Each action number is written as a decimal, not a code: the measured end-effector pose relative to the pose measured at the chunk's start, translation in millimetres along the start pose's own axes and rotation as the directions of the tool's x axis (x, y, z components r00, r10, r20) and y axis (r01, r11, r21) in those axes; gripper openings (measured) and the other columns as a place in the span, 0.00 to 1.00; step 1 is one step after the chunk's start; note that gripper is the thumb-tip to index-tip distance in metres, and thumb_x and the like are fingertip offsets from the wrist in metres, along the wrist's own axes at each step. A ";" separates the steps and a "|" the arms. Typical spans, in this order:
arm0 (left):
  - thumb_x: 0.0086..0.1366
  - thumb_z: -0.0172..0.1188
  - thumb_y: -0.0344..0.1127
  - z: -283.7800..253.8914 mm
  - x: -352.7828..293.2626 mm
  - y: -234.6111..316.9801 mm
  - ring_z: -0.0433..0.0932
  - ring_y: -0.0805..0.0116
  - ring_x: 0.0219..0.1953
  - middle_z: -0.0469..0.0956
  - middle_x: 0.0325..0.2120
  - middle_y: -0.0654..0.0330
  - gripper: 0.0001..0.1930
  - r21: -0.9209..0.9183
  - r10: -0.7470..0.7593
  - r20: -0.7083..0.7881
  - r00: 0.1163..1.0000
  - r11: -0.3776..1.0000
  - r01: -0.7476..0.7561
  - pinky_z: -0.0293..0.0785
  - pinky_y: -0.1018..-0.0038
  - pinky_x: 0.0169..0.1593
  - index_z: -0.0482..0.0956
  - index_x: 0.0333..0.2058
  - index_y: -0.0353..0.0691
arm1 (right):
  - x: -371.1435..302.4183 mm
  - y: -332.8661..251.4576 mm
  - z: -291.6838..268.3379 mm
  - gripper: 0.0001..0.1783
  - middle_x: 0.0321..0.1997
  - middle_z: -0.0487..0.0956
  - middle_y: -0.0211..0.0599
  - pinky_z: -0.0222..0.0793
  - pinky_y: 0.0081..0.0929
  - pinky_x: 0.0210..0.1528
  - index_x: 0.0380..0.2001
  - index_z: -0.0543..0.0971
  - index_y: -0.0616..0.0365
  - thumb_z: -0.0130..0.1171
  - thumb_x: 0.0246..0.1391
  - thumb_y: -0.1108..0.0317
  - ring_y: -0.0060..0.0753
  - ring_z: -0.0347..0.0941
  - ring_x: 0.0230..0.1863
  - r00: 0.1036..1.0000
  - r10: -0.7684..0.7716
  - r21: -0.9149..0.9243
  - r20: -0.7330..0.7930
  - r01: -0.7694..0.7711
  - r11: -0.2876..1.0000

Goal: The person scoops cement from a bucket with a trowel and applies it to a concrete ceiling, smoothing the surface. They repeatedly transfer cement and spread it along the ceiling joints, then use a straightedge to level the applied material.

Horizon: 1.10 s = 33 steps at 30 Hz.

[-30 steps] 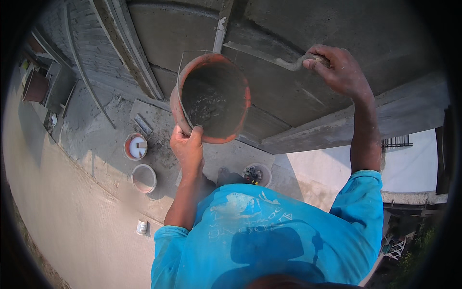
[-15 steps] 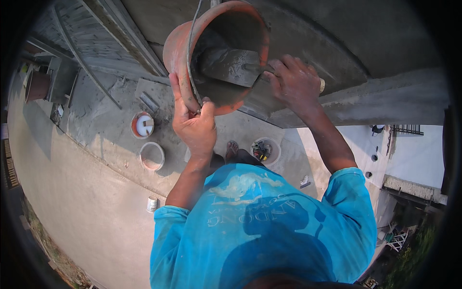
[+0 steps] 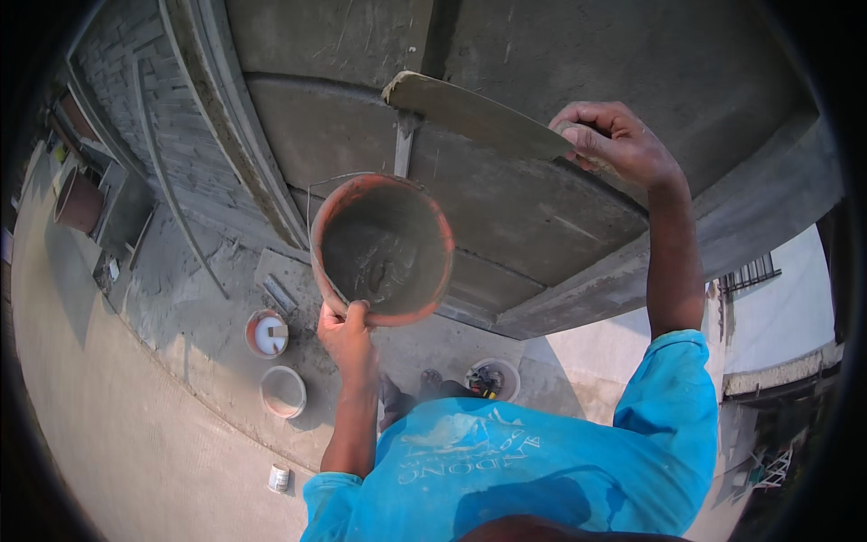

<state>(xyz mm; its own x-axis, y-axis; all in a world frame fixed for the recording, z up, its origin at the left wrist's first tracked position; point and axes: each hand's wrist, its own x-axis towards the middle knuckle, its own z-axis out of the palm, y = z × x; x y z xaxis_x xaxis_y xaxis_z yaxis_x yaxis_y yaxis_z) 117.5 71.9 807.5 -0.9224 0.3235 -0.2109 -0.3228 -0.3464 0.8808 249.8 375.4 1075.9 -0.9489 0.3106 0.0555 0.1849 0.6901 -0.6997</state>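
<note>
In my left hand [image 3: 350, 341] is the near rim of an orange bucket [image 3: 447, 244], thumb over the edge. Wet grey mortar [image 3: 379, 257] lies inside it, and its thin wire handle hangs to the left. Higher up and to the right, my right hand [image 3: 623, 149] is closed on a trowel. The trowel's long grey blade [image 3: 479, 117] points left, against or just in front of the dark ledge of the grey wall [image 3: 524, 203]; whether it touches cannot be made out. Pale mortar edges the blade's far end. My fingers hide the trowel's handle.
Below stand a small bucket of white liquid [image 3: 262, 322], a pale bucket [image 3: 298, 397] and a tub of tools [image 3: 508, 372]. A white can [image 3: 279, 478] sits farther back on the paving. A curved strip [image 3: 167, 172] leans at left, beside wall framing.
The trowel has come out of the bucket and risen to the wall with my right hand. My left hand and the bucket have dropped lower; the bucket's opening now faces up more.
</note>
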 end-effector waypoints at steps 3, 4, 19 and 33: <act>0.55 0.57 0.23 -2.8 -7.5 4.8 0.77 0.75 0.33 0.78 0.35 0.61 0.11 -0.013 0.011 0.016 1.000 1.000 -0.011 0.75 0.79 0.36 0.75 0.39 0.34 | 27.9 1.7 -27.4 0.19 0.27 0.72 0.24 0.63 0.21 0.32 0.40 0.81 0.54 0.60 0.61 0.49 0.17 0.65 0.29 0.970 0.170 -0.118 -0.175 -0.192 0.974; 0.55 0.57 0.23 -6.7 -9.8 4.7 0.76 0.76 0.33 0.77 0.34 0.62 0.10 -0.006 0.006 0.011 1.000 1.000 -0.006 0.74 0.79 0.35 0.75 0.38 0.35 | 35.3 -4.2 -41.0 0.20 0.26 0.71 0.21 0.63 0.20 0.29 0.40 0.81 0.55 0.61 0.61 0.48 0.15 0.65 0.27 0.944 0.077 -0.123 -0.322 -0.122 0.985; 0.59 0.57 0.21 46.4 -27.6 9.5 0.76 0.79 0.37 0.73 0.57 0.50 0.17 0.149 0.332 0.166 0.928 0.922 -0.357 0.72 0.80 0.42 0.76 0.49 0.26 | -41.5 26.6 123.6 0.17 0.37 0.80 0.35 0.75 0.38 0.39 0.43 0.82 0.50 0.62 0.57 0.51 0.38 0.79 0.39 0.996 0.057 -0.829 -0.072 -0.091 0.552; 0.59 0.57 0.19 49.3 -26.3 24.8 0.77 0.79 0.40 0.77 0.50 0.53 0.17 0.038 0.308 0.165 0.937 0.947 -0.318 0.72 0.82 0.45 0.76 0.48 0.28 | -60.7 58.6 153.6 0.13 0.38 0.78 0.26 0.75 0.36 0.39 0.40 0.83 0.44 0.65 0.54 0.53 0.32 0.79 0.41 0.899 -0.235 -0.793 -0.369 -0.173 0.585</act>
<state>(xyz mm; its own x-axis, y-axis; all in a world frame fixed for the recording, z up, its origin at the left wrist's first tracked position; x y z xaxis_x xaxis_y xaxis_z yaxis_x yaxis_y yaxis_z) 144.2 98.3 855.8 -0.9287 0.3416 0.1439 -0.0041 -0.3977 0.9175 279.0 296.6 922.1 -0.8025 0.3584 0.4771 0.4745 0.8681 0.1460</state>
